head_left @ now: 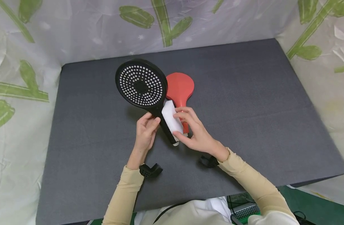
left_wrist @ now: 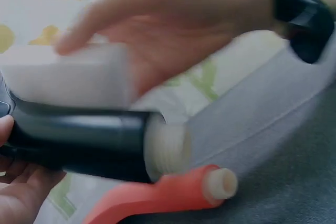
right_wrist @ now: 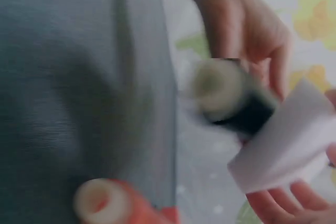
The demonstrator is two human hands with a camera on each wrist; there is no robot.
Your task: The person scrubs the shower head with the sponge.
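Observation:
A black shower head (head_left: 141, 86), its round face with pale nozzles turned up, is held above the table by my left hand (head_left: 145, 132), which pinches the upper handle between thumb and fingers. My right hand (head_left: 196, 131) grips a white, sponge-like block (head_left: 172, 118) and holds it along the handle's right side. In the left wrist view, the block (left_wrist: 65, 80) lies against the black handle (left_wrist: 84, 135), above a pale threaded end. Beneath and to the right lies a red shower head (head_left: 181, 86), its nozzle face hidden. Both wrist views are blurred.
A dark grey cloth-covered table (head_left: 253, 103) carries the red shower head. Pale curtains with green leaf prints (head_left: 90, 31) hang behind and at both sides. Each wrist wears a black camera mount (head_left: 150, 170). Beyond the table's front edge are cables and a grey-green box (head_left: 246, 211).

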